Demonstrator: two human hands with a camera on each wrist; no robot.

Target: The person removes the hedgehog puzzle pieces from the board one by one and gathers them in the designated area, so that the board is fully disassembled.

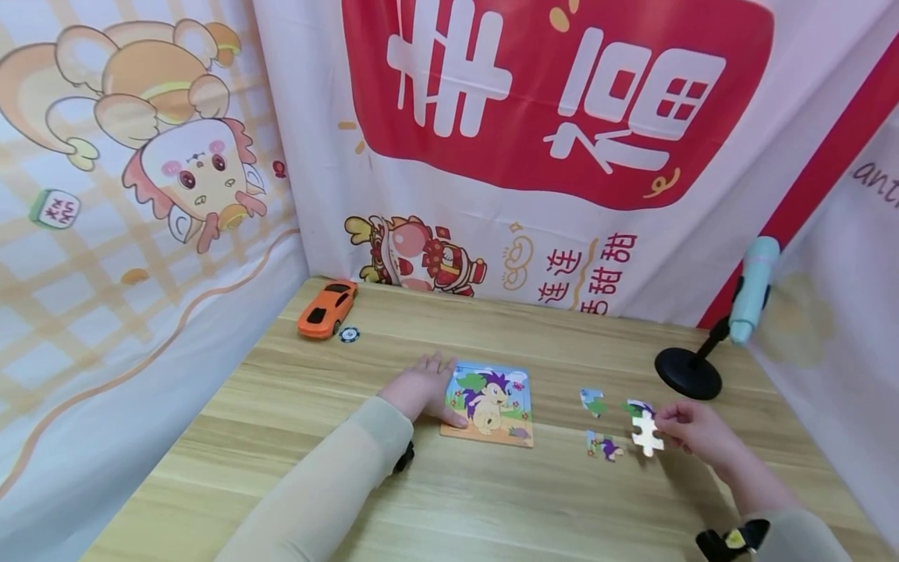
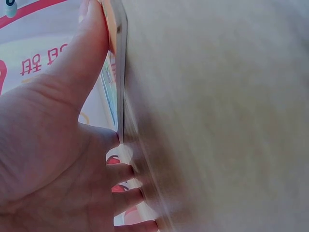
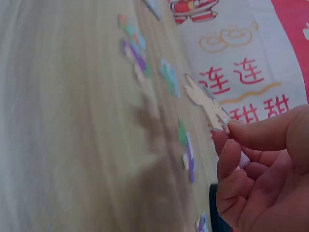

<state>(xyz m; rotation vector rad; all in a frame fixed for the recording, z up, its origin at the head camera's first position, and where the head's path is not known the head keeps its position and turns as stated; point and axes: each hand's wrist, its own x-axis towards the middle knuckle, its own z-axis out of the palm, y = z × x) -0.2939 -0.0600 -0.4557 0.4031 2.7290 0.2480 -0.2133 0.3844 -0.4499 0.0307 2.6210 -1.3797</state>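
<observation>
A square puzzle board (image 1: pixel 489 406) with a purple-haired hedgehog picture lies on the table. My left hand (image 1: pixel 420 389) rests at its left side, thumb over the near left corner, fingers spread on the tabletop. The left wrist view shows the board's edge (image 2: pixel 121 72) against that hand. Between thumb and index finger, my right hand (image 1: pixel 695 431) pinches a jigsaw piece (image 1: pixel 647 434), raised above the table with its pale side showing. Loose jigsaw pieces lie close by: one blue and green (image 1: pixel 593 402), one with purple (image 1: pixel 604 447), another (image 1: pixel 640 407) partly behind the held piece.
At the back left stand an orange toy car (image 1: pixel 328 310) and a round chip (image 1: pixel 349 335). A light blue microphone (image 1: pixel 755 289) on a black stand (image 1: pixel 688 373) is at the back right. Printed cloth hangs behind and beside the wooden table (image 1: pixel 492 499).
</observation>
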